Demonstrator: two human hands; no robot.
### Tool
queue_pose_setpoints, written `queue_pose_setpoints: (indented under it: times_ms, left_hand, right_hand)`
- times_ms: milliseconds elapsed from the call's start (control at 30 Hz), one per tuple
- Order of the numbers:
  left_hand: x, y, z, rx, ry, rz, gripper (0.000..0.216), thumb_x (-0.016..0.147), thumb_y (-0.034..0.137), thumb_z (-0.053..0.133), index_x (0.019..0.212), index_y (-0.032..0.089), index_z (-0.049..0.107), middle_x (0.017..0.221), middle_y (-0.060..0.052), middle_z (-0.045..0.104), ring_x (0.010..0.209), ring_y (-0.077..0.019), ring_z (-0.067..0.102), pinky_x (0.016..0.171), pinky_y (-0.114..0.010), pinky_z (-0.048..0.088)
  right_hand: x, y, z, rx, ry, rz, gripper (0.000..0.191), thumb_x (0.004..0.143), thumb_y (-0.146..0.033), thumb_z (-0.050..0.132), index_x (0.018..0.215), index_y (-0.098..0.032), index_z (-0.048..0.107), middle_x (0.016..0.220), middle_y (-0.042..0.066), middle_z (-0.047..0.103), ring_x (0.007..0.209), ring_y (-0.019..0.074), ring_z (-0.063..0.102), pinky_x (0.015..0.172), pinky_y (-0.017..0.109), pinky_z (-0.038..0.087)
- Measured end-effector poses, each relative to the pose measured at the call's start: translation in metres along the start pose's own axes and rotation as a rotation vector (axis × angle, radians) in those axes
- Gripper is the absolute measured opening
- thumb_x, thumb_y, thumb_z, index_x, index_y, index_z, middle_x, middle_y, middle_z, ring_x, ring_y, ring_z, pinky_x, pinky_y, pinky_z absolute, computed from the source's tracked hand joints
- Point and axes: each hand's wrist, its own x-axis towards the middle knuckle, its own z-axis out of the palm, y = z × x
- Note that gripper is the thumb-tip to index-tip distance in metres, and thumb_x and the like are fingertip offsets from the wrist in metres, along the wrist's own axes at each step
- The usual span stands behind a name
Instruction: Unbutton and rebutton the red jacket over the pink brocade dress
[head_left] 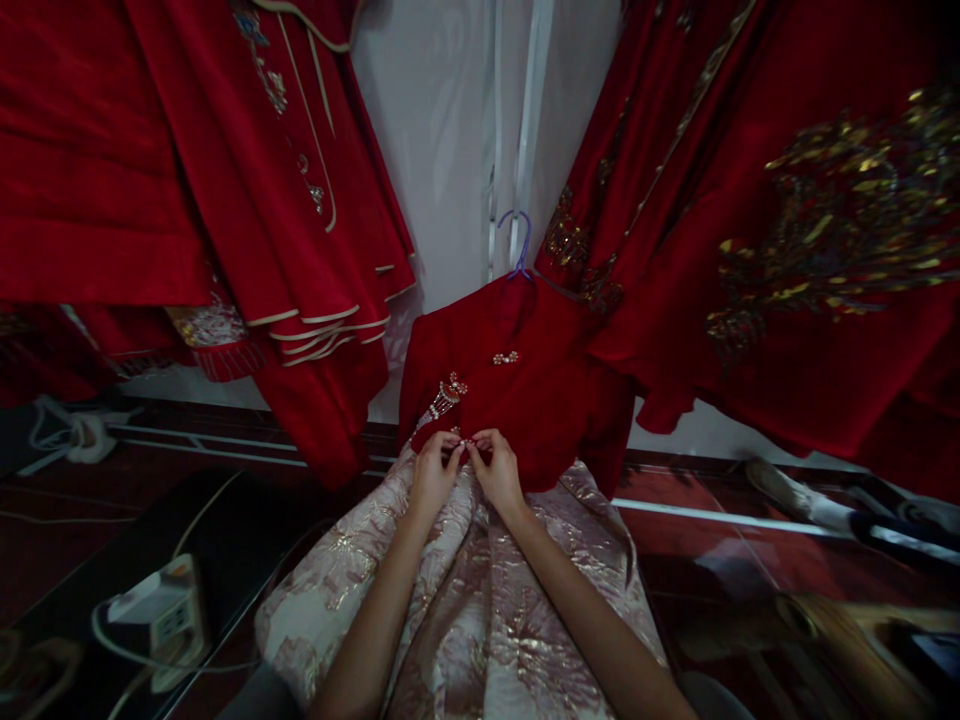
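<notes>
Short red velvet jacket hangs on a thin purple wire hanger against the pale wall panel. It is straight ahead of the person, just above the hands. Its long axis is vertical, and the front closure slants down to the person's left.

- Below the jacket, and partly overlapped by its hem, is a pink-and-gold brocade skirt. Both forearms lie over the skirt.
- Left hand and right hand are together, fingertips meeting at the jacket's lower front edge. Neither hand is clearly nearer; they come in evenly from either side.
- Both hands are curled, thumb and forefingers pinched onto a small pearl-beaded fastening at that edge. The light is too dim to tell whether its two halves are joined.
- Higher up the same closure are a beaded tassel ornament and, above it, a pearl clasp. Neither is touched.

Surroundings: long red gowns with cream piping hang to the left and red gowns with gold embroidery to the right. A white power strip sits on the dark surface at lower left.
</notes>
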Motion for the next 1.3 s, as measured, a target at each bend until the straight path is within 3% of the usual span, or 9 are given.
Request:
queue_pose_setpoints:
  times_ms: [400, 600, 700, 867, 1067, 1167, 1300]
  left_hand:
    - [-0.002, 0.005, 0.002, -0.107, 0.030, -0.094, 0.018, 0.080, 0.035, 0.059, 0.086, 0.018, 0.061, 0.084, -0.005, 0.066, 0.078, -0.0150, 0.063, 0.073, -0.028, 0.051]
    - [-0.005, 0.015, 0.001, -0.069, 0.071, -0.028, 0.016, 0.079, 0.033, 0.059, 0.084, 0.019, 0.061, 0.086, -0.005, 0.063, 0.082, -0.0153, 0.061, 0.078, -0.028, 0.049]
    - [-0.004, 0.020, 0.004, -0.172, 0.047, -0.053, 0.017, 0.079, 0.034, 0.059, 0.084, 0.018, 0.061, 0.085, -0.005, 0.063, 0.081, -0.0148, 0.061, 0.077, -0.027, 0.049]
    - [0.030, 0.017, 0.014, -0.313, 0.087, -0.141, 0.021, 0.079, 0.036, 0.058, 0.091, 0.019, 0.062, 0.091, -0.005, 0.065, 0.083, -0.0150, 0.062, 0.075, -0.027, 0.050]
    - [0.085, 0.022, 0.019, -0.675, 0.069, -0.425, 0.027, 0.070, 0.035, 0.064, 0.086, 0.013, 0.064, 0.088, -0.008, 0.068, 0.072, -0.0129, 0.062, 0.070, -0.027, 0.049]
    - [0.090, 0.031, 0.021, -0.780, 0.047, -0.476, 0.030, 0.069, 0.037, 0.065, 0.085, 0.012, 0.064, 0.090, -0.010, 0.068, 0.071, -0.0120, 0.062, 0.069, -0.025, 0.048]
    - [0.087, 0.038, 0.023, -0.835, 0.108, -0.530, 0.031, 0.067, 0.037, 0.066, 0.085, 0.012, 0.065, 0.091, -0.010, 0.069, 0.070, -0.0108, 0.062, 0.067, -0.024, 0.046]
  right_hand:
    - [-0.008, -0.008, -0.004, 0.188, 0.054, 0.083, 0.020, 0.084, -0.036, 0.052, 0.090, -0.018, 0.056, 0.082, 0.004, 0.064, 0.074, 0.0145, 0.061, 0.072, 0.027, 0.048]
    - [-0.011, -0.006, -0.004, 0.222, 0.051, 0.070, 0.019, 0.085, -0.036, 0.052, 0.092, -0.018, 0.055, 0.084, 0.004, 0.063, 0.076, 0.0145, 0.060, 0.074, 0.027, 0.048]
    - [-0.014, -0.008, -0.005, 0.213, 0.079, 0.066, 0.019, 0.085, -0.035, 0.052, 0.092, -0.019, 0.055, 0.084, 0.004, 0.062, 0.077, 0.0150, 0.059, 0.075, 0.028, 0.048]
    - [-0.024, -0.013, -0.011, 0.195, 0.151, 0.052, 0.018, 0.087, -0.033, 0.048, 0.096, -0.019, 0.054, 0.087, 0.005, 0.060, 0.079, 0.0154, 0.056, 0.076, 0.029, 0.046]
    - [-0.030, -0.011, -0.016, 0.237, 0.161, 0.031, 0.014, 0.088, -0.031, 0.049, 0.095, -0.019, 0.053, 0.084, 0.004, 0.056, 0.077, 0.0149, 0.054, 0.074, 0.028, 0.045]
    - [-0.029, -0.009, -0.016, 0.217, 0.171, 0.030, 0.014, 0.087, -0.031, 0.048, 0.093, -0.019, 0.054, 0.085, 0.005, 0.055, 0.078, 0.0154, 0.053, 0.072, 0.029, 0.045]
    - [-0.029, -0.009, -0.016, 0.187, 0.189, 0.023, 0.015, 0.087, -0.031, 0.048, 0.093, -0.020, 0.056, 0.085, 0.005, 0.053, 0.077, 0.0157, 0.052, 0.070, 0.028, 0.045]
